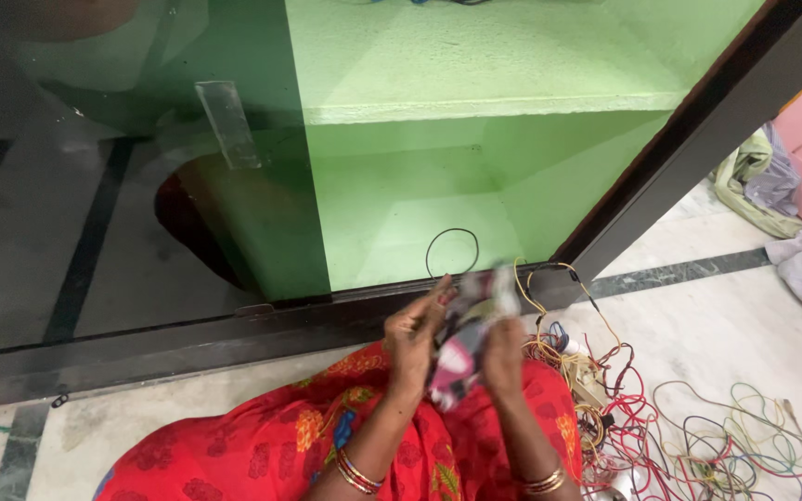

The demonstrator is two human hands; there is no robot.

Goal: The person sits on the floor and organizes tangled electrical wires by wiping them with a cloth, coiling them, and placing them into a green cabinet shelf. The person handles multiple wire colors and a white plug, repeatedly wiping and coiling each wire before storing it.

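A small pink, white and dark object (464,348), blurred so that its kind cannot be told, is being held between both hands above a lap covered by red flowered cloth (280,445). The left hand (412,336) is being closed on the object's left side, with the fingertips (442,284) raised at its top edge. The right hand (503,357) is being pressed against the object's right side, its fingers wrapped round it. The two hands are being kept close together, with only the object between them. Bangles (356,473) are being worn on the left wrist, and more bangles (544,482) on the right wrist.

Just to the right of the object, a tangle of red, yellow, green and white wires (689,436) is lying on the pale marble floor (744,325). Beyond the object, a dark-framed glass door (234,186) is standing, with a green shelf (475,107) being seen through it and a thin black loop (452,252) resting inside, just above the hands. Far to the right of the object, bundled cloth (772,181) is lying on the floor.
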